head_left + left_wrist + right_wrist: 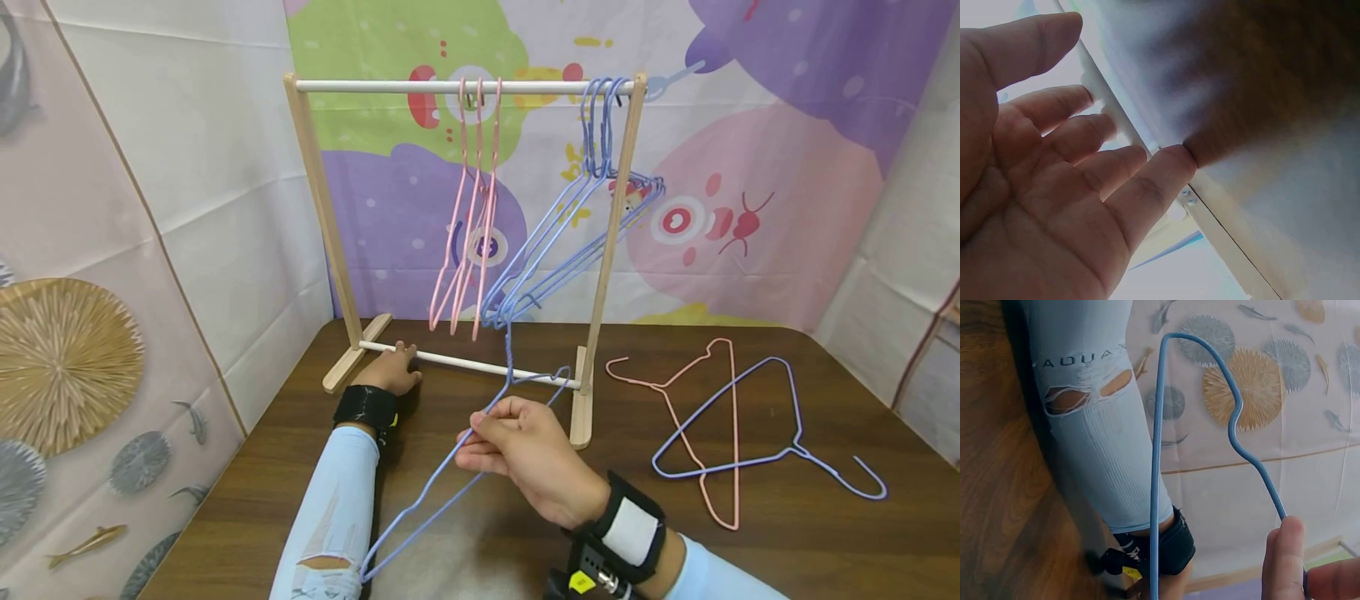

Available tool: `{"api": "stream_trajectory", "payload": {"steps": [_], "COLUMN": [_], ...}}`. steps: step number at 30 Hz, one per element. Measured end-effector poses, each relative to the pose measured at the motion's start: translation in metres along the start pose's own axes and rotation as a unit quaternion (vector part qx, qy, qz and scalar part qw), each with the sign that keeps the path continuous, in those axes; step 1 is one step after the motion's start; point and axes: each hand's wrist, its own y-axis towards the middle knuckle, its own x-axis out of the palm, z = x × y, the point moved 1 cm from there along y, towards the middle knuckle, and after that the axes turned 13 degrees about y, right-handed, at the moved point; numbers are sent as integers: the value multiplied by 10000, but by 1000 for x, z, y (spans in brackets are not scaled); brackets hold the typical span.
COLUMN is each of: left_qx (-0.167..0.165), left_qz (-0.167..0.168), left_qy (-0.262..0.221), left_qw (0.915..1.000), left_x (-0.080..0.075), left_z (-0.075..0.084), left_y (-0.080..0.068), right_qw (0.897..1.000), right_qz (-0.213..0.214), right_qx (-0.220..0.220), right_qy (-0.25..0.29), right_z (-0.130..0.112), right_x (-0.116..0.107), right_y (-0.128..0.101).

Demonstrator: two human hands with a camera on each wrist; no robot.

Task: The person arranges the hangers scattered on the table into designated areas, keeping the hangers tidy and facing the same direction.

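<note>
Right hand [528, 458] pinching blue hanger [442, 479] above table [750, 533]; long axis diagonal, hook toward rack [322, 217], far corner toward person. Left hand [390, 371] relaxed, fingers on lower rail [465, 364].

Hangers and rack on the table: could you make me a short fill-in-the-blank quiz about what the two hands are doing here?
The right hand pinches a ____ wire hanger.
The left hand rests on the rack's ____ white bar.
On the top rail, the pink hangers number ____.
Loose on the table lie ____ hangers.

Missing words: blue; lower; three; two
</note>
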Motion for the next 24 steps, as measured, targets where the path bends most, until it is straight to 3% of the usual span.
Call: {"api": "stream_trajectory", "payload": {"steps": [16,24], "left_qx": [-32,39], "left_qz": [-70,-18], "left_qy": [-24,31], "left_qw": [10000,10000], "left_x": [0,1], "left_z": [-2,0], "left_y": [-1,-2], "right_qw": [9991,9986], "right_qz": [-31,42], "right_qx": [-208,-187], "right_qy": [-374,-498], "right_z": [-4,15], "right_x": [1,-16], "right_y": [3,-13]}}
